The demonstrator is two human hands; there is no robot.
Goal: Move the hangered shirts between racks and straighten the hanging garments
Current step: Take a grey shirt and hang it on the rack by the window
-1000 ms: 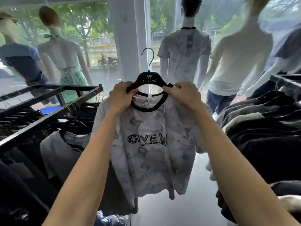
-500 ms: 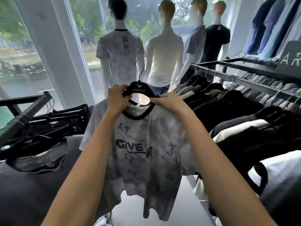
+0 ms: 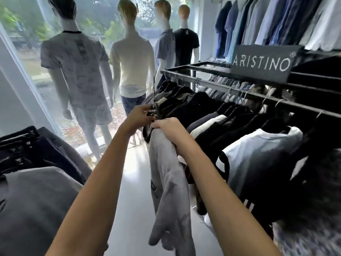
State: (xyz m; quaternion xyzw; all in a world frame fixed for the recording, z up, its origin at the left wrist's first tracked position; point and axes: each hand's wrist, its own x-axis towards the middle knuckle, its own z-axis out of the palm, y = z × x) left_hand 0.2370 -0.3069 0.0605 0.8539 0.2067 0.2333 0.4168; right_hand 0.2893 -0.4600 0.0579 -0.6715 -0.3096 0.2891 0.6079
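Four mannequins (image 3: 129, 52) (window-side) face black rack (image 3: 230, 91).

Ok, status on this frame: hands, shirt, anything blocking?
Left hand on hanger, right hand gripping shirt collar. Shirt edge-on, off the rail. Rail packed with dark garments.

A clothing shop. Four dressed mannequins (image 3: 79, 67) stand at the far window (image 3: 22, 43), facing the street. On the right a black rack (image 3: 239, 93) carries a dense row of dark shirts on hangers, topped by a brand sign (image 3: 262, 62) reading ARISTINO. More shirts (image 3: 267, 21) hang high on the far right wall, and folded garments (image 3: 33, 159) lie near left.
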